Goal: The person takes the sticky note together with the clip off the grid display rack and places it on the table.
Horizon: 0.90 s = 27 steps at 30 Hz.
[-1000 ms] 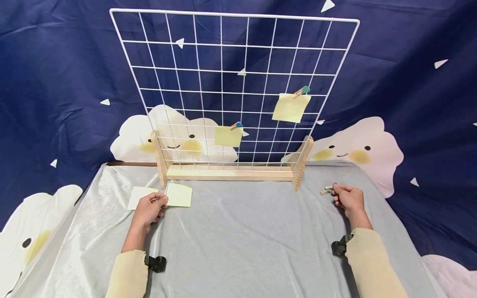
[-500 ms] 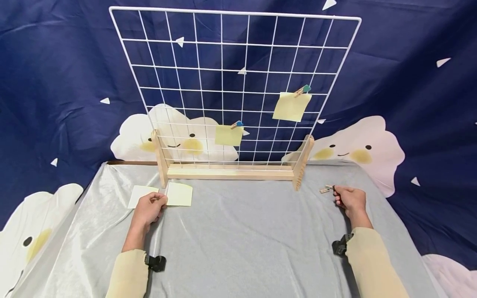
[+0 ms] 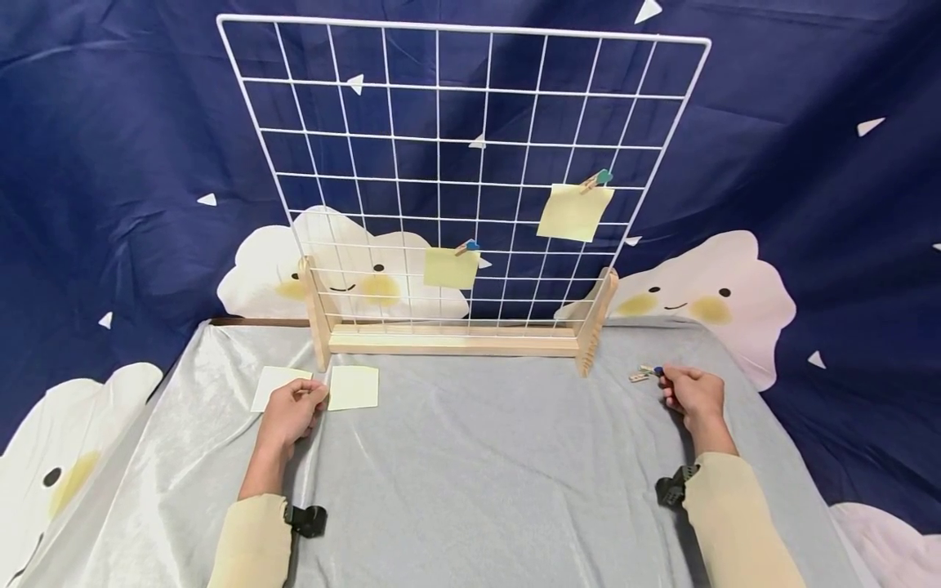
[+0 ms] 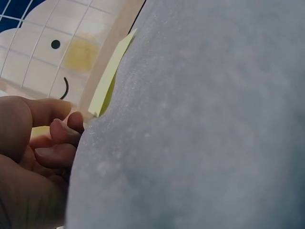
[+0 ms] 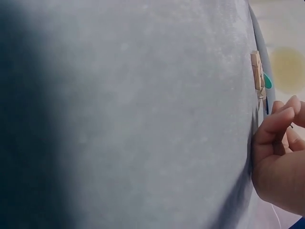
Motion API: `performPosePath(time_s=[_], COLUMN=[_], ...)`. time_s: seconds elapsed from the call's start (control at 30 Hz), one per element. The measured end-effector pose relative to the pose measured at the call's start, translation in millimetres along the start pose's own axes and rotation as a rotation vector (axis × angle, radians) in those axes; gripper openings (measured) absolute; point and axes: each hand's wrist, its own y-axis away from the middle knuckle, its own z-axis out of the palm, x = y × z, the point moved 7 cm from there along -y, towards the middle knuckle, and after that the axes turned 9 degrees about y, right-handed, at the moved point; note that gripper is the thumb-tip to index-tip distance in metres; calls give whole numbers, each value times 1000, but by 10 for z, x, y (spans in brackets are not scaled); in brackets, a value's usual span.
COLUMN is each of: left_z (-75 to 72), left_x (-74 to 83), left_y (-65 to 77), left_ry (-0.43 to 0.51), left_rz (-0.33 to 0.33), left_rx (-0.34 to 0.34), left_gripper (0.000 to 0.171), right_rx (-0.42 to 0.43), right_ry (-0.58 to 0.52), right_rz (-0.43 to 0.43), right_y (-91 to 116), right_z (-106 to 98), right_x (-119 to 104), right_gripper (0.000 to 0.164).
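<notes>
Head view, left: the left hand [image 3: 291, 411] partly hides a pale, square paper note [image 3: 276, 382]. Right: the right hand [image 3: 693, 394] mostly covers a blue-tipped clip [image 3: 658, 371]. Cream fabric sleeves [image 3: 252, 541] run off the bottom edge.

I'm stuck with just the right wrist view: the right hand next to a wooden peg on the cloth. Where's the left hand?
Observer: The left hand is over the left part of the grey cloth, beside a pale yellow sheet; whether it touches the sheet, I can't tell.
Operator: Is anything hung up?
Observer: Yes, on the white wire grid there are an upper note and a lower note.
Operator: What's on those notes to hold them?
Observer: A green-topped peg is on the upper one, and a blue-topped peg on the lower one.
</notes>
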Motion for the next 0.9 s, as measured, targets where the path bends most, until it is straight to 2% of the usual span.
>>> performPosePath(time_s=[0.2, 0.33, 0.5, 0.73, 0.9], left_z=[6, 14, 54, 171, 277], left_x=[9, 66, 173, 339, 440], left_y=[-3, -5, -4, 0, 15], left_ry=[1, 19, 77, 131, 160], left_rz=[8, 47, 114, 158, 173], left_rx=[20, 54, 78, 33, -19], left_gripper=[27, 26, 27, 27, 31], right_rx=[22, 28, 14, -25, -52], right_ry=[45, 96, 65, 38, 4], right_rz=[-41, -63, -74, -161, -223], right_y=[17, 38, 83, 208, 295], right_z=[-38, -49, -39, -10, 25], right_x=[-55, -125, -248, -515, -711], right_gripper=[34, 41, 34, 8, 12])
